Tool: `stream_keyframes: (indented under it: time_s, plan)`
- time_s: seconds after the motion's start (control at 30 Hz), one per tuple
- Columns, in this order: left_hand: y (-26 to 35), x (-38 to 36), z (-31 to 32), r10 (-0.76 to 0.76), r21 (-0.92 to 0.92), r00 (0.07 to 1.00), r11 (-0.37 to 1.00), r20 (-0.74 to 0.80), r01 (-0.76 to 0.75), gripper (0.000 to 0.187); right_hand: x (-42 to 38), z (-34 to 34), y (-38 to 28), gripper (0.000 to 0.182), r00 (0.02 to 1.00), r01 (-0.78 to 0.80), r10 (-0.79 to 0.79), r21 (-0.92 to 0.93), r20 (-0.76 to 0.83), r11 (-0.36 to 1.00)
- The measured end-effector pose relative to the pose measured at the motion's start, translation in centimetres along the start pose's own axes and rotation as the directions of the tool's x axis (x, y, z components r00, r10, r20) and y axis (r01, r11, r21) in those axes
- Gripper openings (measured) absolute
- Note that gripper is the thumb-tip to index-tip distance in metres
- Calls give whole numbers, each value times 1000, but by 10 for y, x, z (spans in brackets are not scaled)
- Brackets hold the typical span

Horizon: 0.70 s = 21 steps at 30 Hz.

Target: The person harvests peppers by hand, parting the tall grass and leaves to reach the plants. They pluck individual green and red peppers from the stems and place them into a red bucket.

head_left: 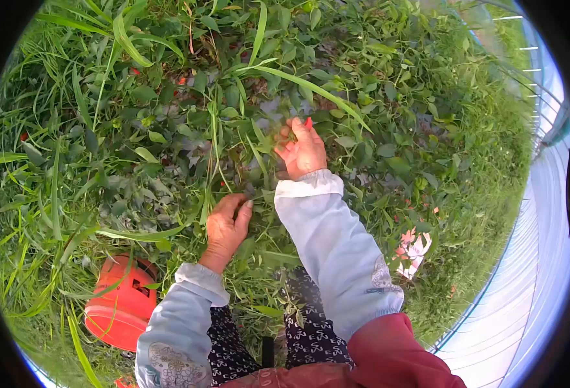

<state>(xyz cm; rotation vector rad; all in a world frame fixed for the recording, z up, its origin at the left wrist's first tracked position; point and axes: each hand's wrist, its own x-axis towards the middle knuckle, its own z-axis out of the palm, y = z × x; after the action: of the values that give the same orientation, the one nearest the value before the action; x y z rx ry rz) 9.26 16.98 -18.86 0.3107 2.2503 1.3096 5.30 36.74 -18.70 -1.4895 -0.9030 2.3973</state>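
Covering most of the view: dense green plants (388, 97), broad leaves mid-frame, long grass blades to the left. White sheeting (511, 271) with thin lines runs down the right side, teal edge against the greenery. Two forearms reach in from below, pale blue sleeves (330, 239) with white cuffs, dark red cloth at the right upper arm. Dark patterned trousers (311, 323) between them, pale lettering. Red-orange container (120, 304) sits tilted in the grass, left of the left sleeve, blades crossing it.

Left hand (226, 226): low in the foliage near a tall grass clump, fingers curled, thumb tip close to the forefinger. Can't tell if the tips meet or grip a stem. Right hand (303, 150): farther forward, palm partly up, fingers bent, thumb extended. Pink-and-white patch (414, 252) on the greenery, right of the right sleeve. Small red piece (308, 123) right at the right thumb tip; can't tell if it's pinched. More red specks among the leaves, upper left.
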Motion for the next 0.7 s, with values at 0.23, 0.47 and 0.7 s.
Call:
stream_keyframes:
  time_s: [0.23,0.47,0.7]
  plan:
    - [33,39,-7,-142,-140,987,981,-69,131,36,-21,-13,23,23,993,-56,64,-90,97,994]
    - [33,56,0,-52,116,992,992,112,39,37,-27,-14,25,24,967,-13,83,-279,241,960]
    - [25,61,0,-109,-334,985,931,131,148,35,-26,-9,17,23,960,-54,173,-461,219,886]
